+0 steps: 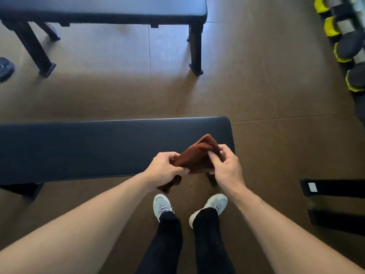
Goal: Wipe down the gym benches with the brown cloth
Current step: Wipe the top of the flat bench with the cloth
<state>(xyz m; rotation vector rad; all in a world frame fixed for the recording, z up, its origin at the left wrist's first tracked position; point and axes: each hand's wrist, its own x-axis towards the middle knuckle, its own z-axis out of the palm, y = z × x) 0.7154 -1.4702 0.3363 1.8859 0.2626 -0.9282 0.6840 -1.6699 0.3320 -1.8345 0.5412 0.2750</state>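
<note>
A brown cloth [194, 158] is held up between both hands, folded into a rough wedge, just above the near bench's right end. My left hand [165, 168] pinches its left side, and a loose corner hangs below that hand. My right hand [226, 168] grips its right edge with fingers curled over it. The near bench [88, 149] has a dark padded top and runs from the left edge to right of centre. A second dark bench [110, 8] stands farther away at the top.
Brown floor tiles lie between the two benches. Dumbbells with yellow trim [343, 48] line the right edge. A black frame piece with a white label [333, 187] lies on the floor at right. A dark weight plate [6, 68] sits at far left. My feet [189, 206] stand close to the near bench.
</note>
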